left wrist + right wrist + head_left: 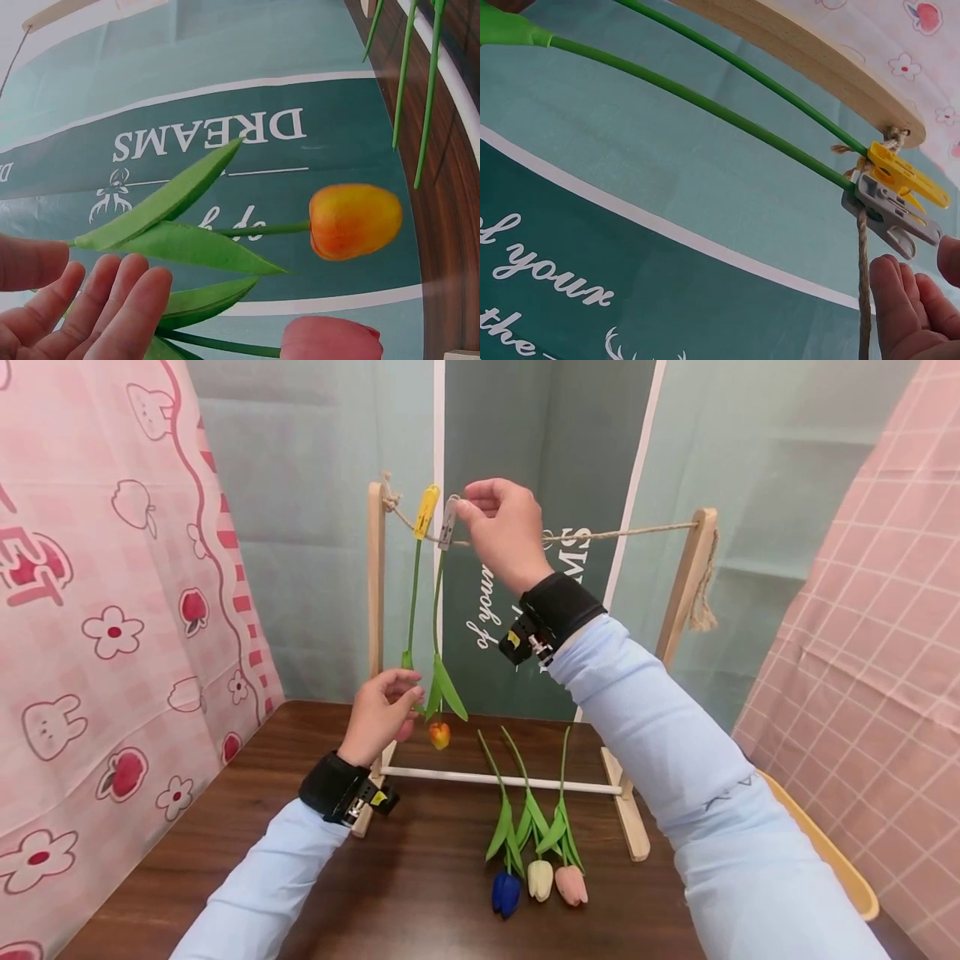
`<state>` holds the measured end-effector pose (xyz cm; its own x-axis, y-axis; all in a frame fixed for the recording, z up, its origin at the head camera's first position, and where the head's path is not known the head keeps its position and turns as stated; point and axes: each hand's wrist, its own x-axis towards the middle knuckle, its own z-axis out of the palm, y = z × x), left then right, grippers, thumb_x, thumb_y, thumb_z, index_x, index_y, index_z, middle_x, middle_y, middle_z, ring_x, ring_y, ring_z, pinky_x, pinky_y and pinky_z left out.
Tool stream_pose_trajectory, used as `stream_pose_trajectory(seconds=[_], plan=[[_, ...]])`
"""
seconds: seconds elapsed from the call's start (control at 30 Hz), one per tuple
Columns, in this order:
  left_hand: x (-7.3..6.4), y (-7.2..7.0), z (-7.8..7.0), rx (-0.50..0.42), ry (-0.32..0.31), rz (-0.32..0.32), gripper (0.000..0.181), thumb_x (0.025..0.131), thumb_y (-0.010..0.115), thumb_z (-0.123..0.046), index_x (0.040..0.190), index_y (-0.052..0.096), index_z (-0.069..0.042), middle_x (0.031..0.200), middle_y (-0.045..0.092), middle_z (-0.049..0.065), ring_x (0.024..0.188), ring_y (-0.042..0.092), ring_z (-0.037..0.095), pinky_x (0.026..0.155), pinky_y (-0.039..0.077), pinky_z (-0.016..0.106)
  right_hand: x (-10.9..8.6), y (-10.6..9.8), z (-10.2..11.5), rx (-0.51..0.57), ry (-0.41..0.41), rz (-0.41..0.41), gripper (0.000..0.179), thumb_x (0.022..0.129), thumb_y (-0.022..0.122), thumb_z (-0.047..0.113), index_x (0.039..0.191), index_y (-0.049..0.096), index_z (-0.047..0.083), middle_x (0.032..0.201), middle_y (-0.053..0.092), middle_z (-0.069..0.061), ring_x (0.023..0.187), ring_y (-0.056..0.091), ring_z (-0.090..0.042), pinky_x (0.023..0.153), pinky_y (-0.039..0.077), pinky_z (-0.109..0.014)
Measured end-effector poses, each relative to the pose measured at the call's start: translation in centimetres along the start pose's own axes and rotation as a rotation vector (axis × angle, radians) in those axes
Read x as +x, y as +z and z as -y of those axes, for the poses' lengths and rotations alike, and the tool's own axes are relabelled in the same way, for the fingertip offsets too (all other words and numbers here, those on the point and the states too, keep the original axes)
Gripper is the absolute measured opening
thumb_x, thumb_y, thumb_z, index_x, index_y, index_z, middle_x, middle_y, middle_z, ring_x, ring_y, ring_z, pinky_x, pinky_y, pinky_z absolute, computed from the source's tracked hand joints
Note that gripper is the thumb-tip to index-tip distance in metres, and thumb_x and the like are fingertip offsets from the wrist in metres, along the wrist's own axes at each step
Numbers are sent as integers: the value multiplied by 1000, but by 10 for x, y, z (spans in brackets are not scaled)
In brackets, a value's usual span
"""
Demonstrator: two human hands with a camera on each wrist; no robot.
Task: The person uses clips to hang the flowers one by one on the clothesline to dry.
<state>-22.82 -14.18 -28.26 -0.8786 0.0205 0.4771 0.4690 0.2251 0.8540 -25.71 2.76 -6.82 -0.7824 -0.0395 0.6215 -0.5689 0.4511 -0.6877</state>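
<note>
A grey clothespin point(894, 214) clips the stem of an orange-yellow artificial tulip point(355, 222) to the rope, so the bloom hangs downward. My right hand point(504, 531) is at that clothespin's handle end, thumb and fingers apart in the right wrist view. Beside it, a yellow clothespin point(427, 512) holds a second stem. That stem belongs to a pink tulip point(330, 339), whose bloom my left hand mostly hides in the head view. Close to the hanging leaves point(169, 199) is my left hand point(381, 710), its fingers loosely spread and thumb apart from them.
The rope point(630, 532) runs between two wooden posts point(377, 577), joined low down by a white rod point(502, 779). On the brown table lie a blue tulip point(506, 893), a cream tulip point(540, 881) and a pink one point(572, 885). A yellow tray point(825, 852) stands at right.
</note>
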Motion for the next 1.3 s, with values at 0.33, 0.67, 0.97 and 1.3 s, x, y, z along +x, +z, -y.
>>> stream_pose_trajectory(seconds=[0.33,0.67,0.97,1.3], plan=[[-4,-1,-2,8,-47,19,23,96,58,1,117,60,10,97,64,31,89,63,45,77,54,54,-10,-9,-3,103,13,13,24,95,64,14,116,65,2,105,67,-8,93,65,-15,82,51,-20],[-12,-4,-4,21,-87,42,23,96,62,-11,117,63,0,97,67,22,79,66,26,67,58,35,-23,-15,-11,143,-1,39,24,95,64,12,116,64,0,105,67,-10,93,65,-16,84,51,-21],[-18,-2,-2,1,-90,78,25,96,61,-7,118,62,4,96,66,21,92,65,38,69,57,29,-40,-21,-26,179,-68,65,24,95,64,10,115,64,-3,102,66,-12,94,65,-23,87,51,-23],[-26,-2,-4,14,-72,94,23,95,62,-6,116,62,3,93,67,19,88,66,32,70,58,34,-59,-25,-41,192,-106,52,23,93,66,9,112,65,-4,98,67,-13,89,66,-23,86,52,-25]])
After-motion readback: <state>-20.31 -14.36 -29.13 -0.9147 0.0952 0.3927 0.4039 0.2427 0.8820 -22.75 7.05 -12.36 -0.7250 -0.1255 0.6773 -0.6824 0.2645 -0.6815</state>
